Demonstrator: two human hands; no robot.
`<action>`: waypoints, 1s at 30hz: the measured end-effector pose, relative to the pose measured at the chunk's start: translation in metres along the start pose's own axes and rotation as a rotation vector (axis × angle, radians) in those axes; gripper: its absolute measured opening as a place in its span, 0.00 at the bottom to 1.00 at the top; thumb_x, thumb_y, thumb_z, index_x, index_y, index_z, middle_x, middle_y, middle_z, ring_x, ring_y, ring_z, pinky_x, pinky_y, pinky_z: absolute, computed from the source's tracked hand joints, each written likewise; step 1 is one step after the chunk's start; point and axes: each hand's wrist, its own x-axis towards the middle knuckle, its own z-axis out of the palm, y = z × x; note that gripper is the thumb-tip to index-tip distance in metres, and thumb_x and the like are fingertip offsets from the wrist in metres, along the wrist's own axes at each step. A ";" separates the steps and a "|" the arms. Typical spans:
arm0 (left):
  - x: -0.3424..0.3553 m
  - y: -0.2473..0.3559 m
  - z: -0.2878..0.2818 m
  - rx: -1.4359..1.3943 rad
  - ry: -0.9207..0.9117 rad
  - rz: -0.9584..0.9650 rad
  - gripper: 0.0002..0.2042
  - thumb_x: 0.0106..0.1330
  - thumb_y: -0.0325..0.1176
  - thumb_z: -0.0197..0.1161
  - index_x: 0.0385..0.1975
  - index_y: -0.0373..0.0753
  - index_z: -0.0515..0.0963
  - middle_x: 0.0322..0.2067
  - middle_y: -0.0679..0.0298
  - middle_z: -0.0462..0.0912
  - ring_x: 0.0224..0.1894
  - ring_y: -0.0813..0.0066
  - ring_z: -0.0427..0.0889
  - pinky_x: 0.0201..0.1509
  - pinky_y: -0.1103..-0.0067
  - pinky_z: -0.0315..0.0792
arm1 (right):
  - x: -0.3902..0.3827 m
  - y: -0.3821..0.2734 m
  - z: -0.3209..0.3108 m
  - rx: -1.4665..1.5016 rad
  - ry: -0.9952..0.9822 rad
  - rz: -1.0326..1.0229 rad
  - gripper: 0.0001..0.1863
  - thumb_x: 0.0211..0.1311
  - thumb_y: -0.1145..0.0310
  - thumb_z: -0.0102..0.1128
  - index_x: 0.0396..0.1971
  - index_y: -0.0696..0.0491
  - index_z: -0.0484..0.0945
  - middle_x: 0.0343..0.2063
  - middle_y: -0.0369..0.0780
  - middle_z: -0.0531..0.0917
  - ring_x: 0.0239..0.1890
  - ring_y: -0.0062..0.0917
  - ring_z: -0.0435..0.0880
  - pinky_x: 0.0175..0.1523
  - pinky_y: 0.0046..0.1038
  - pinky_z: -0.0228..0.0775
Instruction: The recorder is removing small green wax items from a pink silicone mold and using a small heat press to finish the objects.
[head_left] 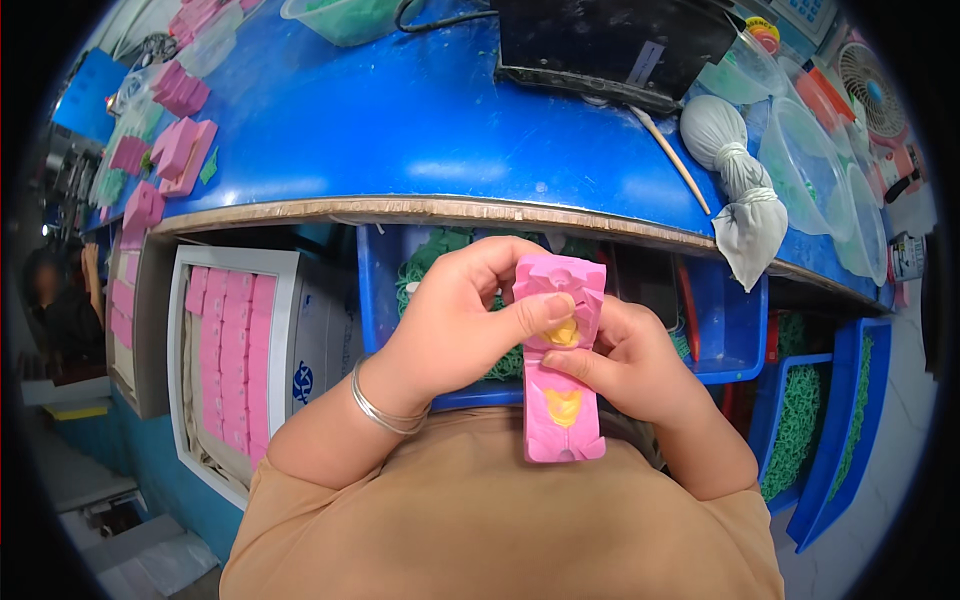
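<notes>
Both hands, the left hand (455, 325) and right hand (625, 365), squeeze a soft, bendy pink mold (560, 360) by its sides below the tabletop (400, 120) edge; it looks light.

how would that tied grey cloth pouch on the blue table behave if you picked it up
The grey cloth pouch would probably sag and flop, since its tied neck and loose tail look soft. Its rounded, stuffed top suggests some weight. On the blue table it seems unlikely to roll.

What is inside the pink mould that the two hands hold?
The pink mould lies open, with a yellow piece in the lower half. The left thumb partly covers another in the upper half.
</notes>
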 end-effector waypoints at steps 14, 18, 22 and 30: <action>-0.007 -0.013 0.006 -0.223 -0.039 -0.064 0.13 0.60 0.25 0.61 0.44 0.33 0.73 0.40 0.67 0.73 0.42 0.82 0.72 0.48 0.83 0.67 | 0.004 0.003 -0.004 -0.236 0.133 -0.198 0.11 0.56 0.70 0.59 0.37 0.59 0.75 0.31 0.39 0.77 0.33 0.20 0.75 0.36 0.21 0.68; -0.005 -0.020 0.003 0.024 -0.003 0.098 0.13 0.58 0.25 0.62 0.44 0.34 0.75 0.39 0.66 0.70 0.43 0.78 0.70 0.49 0.80 0.66 | 0.006 0.001 -0.005 -0.436 0.290 -0.435 0.09 0.57 0.72 0.56 0.37 0.59 0.73 0.32 0.41 0.73 0.34 0.26 0.73 0.35 0.23 0.68; -0.003 -0.019 0.004 0.362 -0.016 0.375 0.17 0.57 0.25 0.62 0.48 0.36 0.73 0.48 0.60 0.69 0.52 0.70 0.68 0.54 0.77 0.64 | 0.005 0.004 -0.007 -0.417 0.301 -0.441 0.09 0.57 0.74 0.55 0.37 0.59 0.72 0.30 0.40 0.73 0.32 0.26 0.73 0.37 0.23 0.66; -0.008 -0.017 0.010 -0.281 -0.022 0.098 0.19 0.66 0.29 0.52 0.56 0.33 0.62 0.53 0.47 0.70 0.55 0.54 0.71 0.58 0.64 0.67 | 0.002 -0.020 -0.002 -0.208 0.479 -0.630 0.04 0.53 0.76 0.57 0.28 0.56 0.72 0.27 0.38 0.73 0.28 0.22 0.70 0.35 0.23 0.64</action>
